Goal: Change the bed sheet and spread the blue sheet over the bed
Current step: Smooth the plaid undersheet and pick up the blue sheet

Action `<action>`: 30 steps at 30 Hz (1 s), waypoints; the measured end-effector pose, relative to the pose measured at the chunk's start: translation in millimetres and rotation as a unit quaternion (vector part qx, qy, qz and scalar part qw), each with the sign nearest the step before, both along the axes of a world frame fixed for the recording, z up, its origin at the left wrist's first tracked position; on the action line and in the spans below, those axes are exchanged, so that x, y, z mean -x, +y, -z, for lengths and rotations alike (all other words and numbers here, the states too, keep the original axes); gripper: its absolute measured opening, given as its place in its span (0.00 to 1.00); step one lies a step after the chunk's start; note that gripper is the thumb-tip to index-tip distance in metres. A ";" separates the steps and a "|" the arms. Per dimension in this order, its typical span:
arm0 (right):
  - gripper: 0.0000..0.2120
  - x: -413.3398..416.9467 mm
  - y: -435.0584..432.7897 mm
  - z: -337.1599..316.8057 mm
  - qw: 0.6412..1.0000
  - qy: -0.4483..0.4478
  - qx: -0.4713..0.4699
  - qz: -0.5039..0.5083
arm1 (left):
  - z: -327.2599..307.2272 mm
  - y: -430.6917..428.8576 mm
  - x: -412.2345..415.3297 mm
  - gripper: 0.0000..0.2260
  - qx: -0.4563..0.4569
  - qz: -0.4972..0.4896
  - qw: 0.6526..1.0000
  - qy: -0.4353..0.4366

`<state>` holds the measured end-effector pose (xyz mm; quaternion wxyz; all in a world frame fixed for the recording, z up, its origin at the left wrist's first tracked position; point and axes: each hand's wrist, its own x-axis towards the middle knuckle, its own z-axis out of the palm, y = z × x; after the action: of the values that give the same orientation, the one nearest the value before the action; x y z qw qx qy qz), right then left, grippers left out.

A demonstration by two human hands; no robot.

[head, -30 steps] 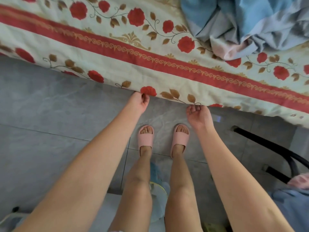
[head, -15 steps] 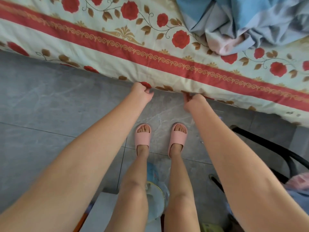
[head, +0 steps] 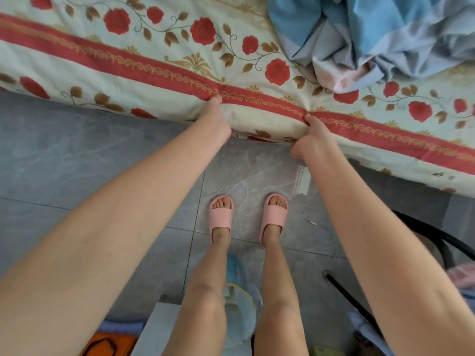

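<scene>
Stripping appears in hand — the floral sheet (head: pixel 154 60) is pinched at its edge by left hand (head: pixel 219 119) and right hand (head: pixel 309 136); an outward pull is called for.

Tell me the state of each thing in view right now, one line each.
Floral sheet: on the bed, its edge bunched up between two hands.
Blue sheet: crumpled in a heap on the floral sheet, not yet spread.
Left hand: grips the floral sheet's edge.
Right hand: grips the floral sheet's edge.
Slippers: on the feet, flat on the floor.
</scene>
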<state>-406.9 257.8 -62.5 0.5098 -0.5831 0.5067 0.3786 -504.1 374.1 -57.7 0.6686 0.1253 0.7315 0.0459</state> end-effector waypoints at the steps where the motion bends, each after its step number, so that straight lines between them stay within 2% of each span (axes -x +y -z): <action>1: 0.17 2.2 -3.0 0.9 1.000 -0.006 -0.017 0.009 | -5.5 0.7 1.6 0.13 -0.006 0.002 1.000 -0.017; 5: 0.16 -10.3 -9.9 -11.9 0.989 -0.052 -0.120 0.071 | -21.6 16.5 9.2 0.08 -0.019 -0.063 0.992 -0.108; 7: 0.20 -11.8 -8.0 -17.7 0.969 -0.089 -0.198 0.120 | -24.5 23.3 13.9 0.07 -0.029 -0.099 0.980 -0.172; 10: 0.22 0.7 -9.1 -14.8 0.947 -0.121 -0.259 0.144 | -19.6 18.7 23.4 0.06 -0.033 -0.091 0.976 -0.195; 12: 0.21 9.9 -10.9 -4.1 0.954 -0.116 -0.241 0.137 | -8.0 13.9 29.9 0.05 -0.028 -0.084 0.980 -0.179; 15: 0.13 13.6 -9.0 7.5 0.966 -0.118 -0.198 0.120 | 6.8 17.3 38.0 0.06 -0.037 -0.074 0.989 -0.124; 17: 0.13 13.5 -3.3 8.9 0.978 -0.129 -0.135 0.097 | 14.1 24.2 45.6 0.12 -0.038 -0.056 0.995 -0.077; 20: 0.22 19.0 12.7 3.9 0.991 -0.116 0.042 0.054 | 4.9 36.8 54.8 0.24 -0.027 -0.039 0.999 -0.016; 22: 0.31 25.6 31.6 -4.8 0.989 -0.083 0.111 0.050 | -10.7 55.0 64.5 0.23 -0.035 -0.014 0.999 0.004; 23: 0.33 29.9 42.3 -7.3 0.989 -0.066 0.109 0.070 | -15.4 68.7 72.1 0.19 -0.044 -0.016 0.999 0.003; 25: 0.32 44.2 59.4 -16.1 0.990 -0.037 0.043 0.127 | -20.5 97.8 89.1 0.10 -0.062 -0.052 0.997 -0.012; 27: 0.30 67.4 77.4 -29.8 0.994 -0.011 -0.036 0.107 | -27.5 131.7 107.5 0.15 -0.057 -0.080 0.994 -0.056; 30: 0.24 99.5 97.8 -34.7 0.995 0.037 -0.081 -0.034 | -23.7 166.5 124.5 0.24 -0.041 -0.091 0.992 -0.075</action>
<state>-506.5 355.6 -27.8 0.5227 -0.5423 0.4732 0.4569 -628.6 540.5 -34.1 0.7090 0.0815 0.6851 0.1460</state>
